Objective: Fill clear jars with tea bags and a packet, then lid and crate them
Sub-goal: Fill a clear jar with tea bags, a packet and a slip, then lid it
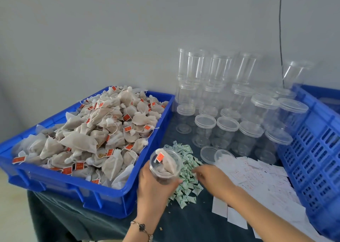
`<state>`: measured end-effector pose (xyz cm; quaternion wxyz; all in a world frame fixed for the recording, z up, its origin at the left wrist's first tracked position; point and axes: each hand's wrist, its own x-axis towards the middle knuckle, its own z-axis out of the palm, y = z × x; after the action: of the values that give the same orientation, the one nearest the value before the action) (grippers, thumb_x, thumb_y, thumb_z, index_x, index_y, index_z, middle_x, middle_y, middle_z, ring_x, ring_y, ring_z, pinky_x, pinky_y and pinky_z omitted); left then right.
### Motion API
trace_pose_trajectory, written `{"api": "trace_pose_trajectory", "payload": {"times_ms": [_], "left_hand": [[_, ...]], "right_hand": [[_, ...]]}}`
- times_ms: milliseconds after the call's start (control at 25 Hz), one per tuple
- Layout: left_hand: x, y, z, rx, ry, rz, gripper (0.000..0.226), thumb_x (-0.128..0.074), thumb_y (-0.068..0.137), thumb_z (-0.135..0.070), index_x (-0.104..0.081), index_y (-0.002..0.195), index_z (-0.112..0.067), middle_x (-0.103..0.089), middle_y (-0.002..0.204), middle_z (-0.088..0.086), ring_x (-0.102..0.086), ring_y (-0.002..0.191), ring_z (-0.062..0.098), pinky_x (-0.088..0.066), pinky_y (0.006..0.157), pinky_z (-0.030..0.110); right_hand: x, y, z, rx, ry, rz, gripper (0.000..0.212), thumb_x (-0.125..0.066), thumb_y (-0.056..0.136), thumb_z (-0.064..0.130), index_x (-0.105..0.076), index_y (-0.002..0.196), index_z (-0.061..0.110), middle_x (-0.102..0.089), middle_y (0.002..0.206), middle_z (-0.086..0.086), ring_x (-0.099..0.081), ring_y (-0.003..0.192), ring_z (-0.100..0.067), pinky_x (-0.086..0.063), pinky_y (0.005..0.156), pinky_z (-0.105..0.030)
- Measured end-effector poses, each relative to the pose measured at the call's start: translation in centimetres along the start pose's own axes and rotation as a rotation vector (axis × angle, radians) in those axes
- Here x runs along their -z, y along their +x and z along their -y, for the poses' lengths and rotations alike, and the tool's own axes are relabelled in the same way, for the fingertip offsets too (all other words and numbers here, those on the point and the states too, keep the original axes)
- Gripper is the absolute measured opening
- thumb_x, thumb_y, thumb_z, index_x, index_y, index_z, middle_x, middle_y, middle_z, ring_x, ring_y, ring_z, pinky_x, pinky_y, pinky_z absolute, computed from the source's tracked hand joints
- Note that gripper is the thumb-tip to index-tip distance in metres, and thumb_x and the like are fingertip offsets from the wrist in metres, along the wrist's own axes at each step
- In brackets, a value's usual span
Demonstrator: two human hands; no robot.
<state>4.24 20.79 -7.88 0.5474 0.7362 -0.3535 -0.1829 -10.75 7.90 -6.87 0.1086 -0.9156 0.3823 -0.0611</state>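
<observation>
An open clear plastic jar (165, 166), tilted and holding pale tea bags with red tags, sits at the picture's six o'clock. At its nine o'clock a shallow blue plastic tray (103, 195) is heaped with loose tea bags (95, 131). Small green-and-white packets (185, 170) lie piled just at the jar's three o'clock. Empty lidded clear jars (228, 113) stand stacked at one o'clock; two loose lids (208, 154) lie before them. A blue slotted crate (312, 149) stands at three o'clock.

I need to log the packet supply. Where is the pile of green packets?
In the head view the pile of green packets lies on the dark tablecloth, right of the blue tea-bag tray, between the left hand and the right hand.
</observation>
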Motion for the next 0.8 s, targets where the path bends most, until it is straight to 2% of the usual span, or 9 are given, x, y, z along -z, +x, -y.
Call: {"api": "trace_pose_trajectory", "payload": {"times_ms": [80, 160, 320, 440, 560, 640, 720, 760, 800], "left_hand": [[-0.5, -0.5, -0.5, 0.005, 0.005, 0.014, 0.090, -0.083, 0.046, -0.053, -0.048, 0.125, -0.031, -0.054, 0.119, -0.011, -0.056, 0.107, 0.009, -0.052, 0.090, 0.036], [-1.1, -1.0, -0.7, 0.006, 0.012, 0.009, 0.095, -0.084, 0.047, -0.051, -0.043, 0.130, -0.029, -0.046, 0.124, -0.012, -0.050, 0.112, 0.009, -0.048, 0.094, 0.035], [-2.0, -1.3, -0.9, -0.024, -0.016, 0.025, 0.095, -0.087, 0.047, -0.047, -0.043, 0.130, -0.029, -0.045, 0.124, -0.012, -0.048, 0.112, 0.008, -0.047, 0.094, 0.033], [-2.3, -1.7, -1.1, -0.043, -0.024, 0.033, 0.094, -0.085, 0.046, -0.050, -0.041, 0.128, -0.036, -0.041, 0.121, -0.017, -0.045, 0.103, 0.002, -0.042, 0.087, 0.027], [-2.6, -2.0, -1.0, -0.042, -0.007, 0.045, 0.097, -0.084, 0.046, -0.052, -0.039, 0.131, -0.038, -0.040, 0.120, -0.017, -0.041, 0.100, 0.001, -0.038, 0.086, 0.028], [-3.0, -2.2, -1.1, -0.059, 0.008, 0.065, 0.093, -0.085, 0.047, -0.052, -0.040, 0.127, -0.041, -0.041, 0.116, -0.018, -0.044, 0.098, -0.002, -0.040, 0.082, 0.025], [-3.7, -2.5, -1.6, -0.089, 0.016, 0.117, 0.092, -0.086, 0.046, -0.052, -0.040, 0.124, -0.041, -0.042, 0.112, -0.020, -0.047, 0.094, -0.011, -0.037, 0.070, 0.012], [-4.2, -2.7, -2.1, -0.090, 0.014, 0.166, 0.092, -0.087, 0.046, -0.052, -0.041, 0.124, -0.040, -0.044, 0.112, -0.020, -0.048, 0.091, -0.014, -0.038, 0.065, 0.009], [-4.8, -3.0, -2.4, -0.095, 0.003, 0.227, 0.089, -0.088, 0.045, -0.051, -0.045, 0.122, -0.037, -0.051, 0.112, -0.018, -0.053, 0.089, -0.011, -0.042, 0.062, 0.010]], "right_hand": [[-2.9, -0.7, -0.5, 0.071, -0.164, 0.072, 0.031, -0.045, 0.095, 0.019, -0.056, 0.123, 0.020, -0.056, 0.123, 0.001, -0.052, 0.113, -0.022, -0.043, 0.090, -0.033], [-4.0, -1.3, -0.4, 0.084, -0.275, 0.067, 0.026, -0.045, 0.096, 0.024, -0.052, 0.120, 0.019, -0.052, 0.124, 0.001, -0.050, 0.109, -0.023, -0.041, 0.086, -0.034], [-4.2, -1.6, 0.2, 0.077, -0.352, -0.115, 0.020, -0.066, 0.082, 0.020, -0.061, 0.101, 0.018, -0.061, 0.104, -0.002, -0.057, 0.092, -0.021, -0.044, 0.071, -0.031], [-4.5, -2.0, 0.0, -0.053, -0.065, -0.091, 0.027, -0.053, 0.088, 0.011, -0.050, 0.114, 0.017, -0.052, 0.118, -0.002, -0.049, 0.106, -0.022, -0.039, 0.081, -0.030], [-1.8, -2.0, 0.0, -0.141, 0.160, -0.236, 0.019, -0.052, 0.087, 0.009, -0.056, 0.104, 0.016, -0.056, 0.108, 0.000, -0.053, 0.099, -0.019, -0.040, 0.079, -0.026], [1.8, -2.3, 0.4, -0.129, 0.264, -0.436, 0.007, -0.059, 0.088, 0.013, -0.061, 0.092, 0.017, -0.058, 0.094, 0.005, -0.054, 0.085, -0.011, -0.038, 0.072, -0.016], [5.4, -3.1, 0.9, -0.072, 0.409, -0.589, 0.006, -0.066, 0.085, 0.017, -0.063, 0.085, 0.022, -0.059, 0.084, 0.011, -0.054, 0.077, -0.003, -0.040, 0.070, -0.011], [6.9, -3.7, 1.2, -0.019, 0.474, -0.582, 0.007, -0.068, 0.084, 0.019, -0.063, 0.086, 0.024, -0.062, 0.083, 0.013, -0.056, 0.078, -0.001, -0.043, 0.072, -0.010], [7.8, -4.5, 1.4, 0.033, 0.494, -0.506, 0.007, -0.069, 0.083, 0.023, -0.064, 0.088, 0.024, -0.064, 0.085, 0.014, -0.058, 0.080, 0.001, -0.045, 0.073, -0.011]]}}
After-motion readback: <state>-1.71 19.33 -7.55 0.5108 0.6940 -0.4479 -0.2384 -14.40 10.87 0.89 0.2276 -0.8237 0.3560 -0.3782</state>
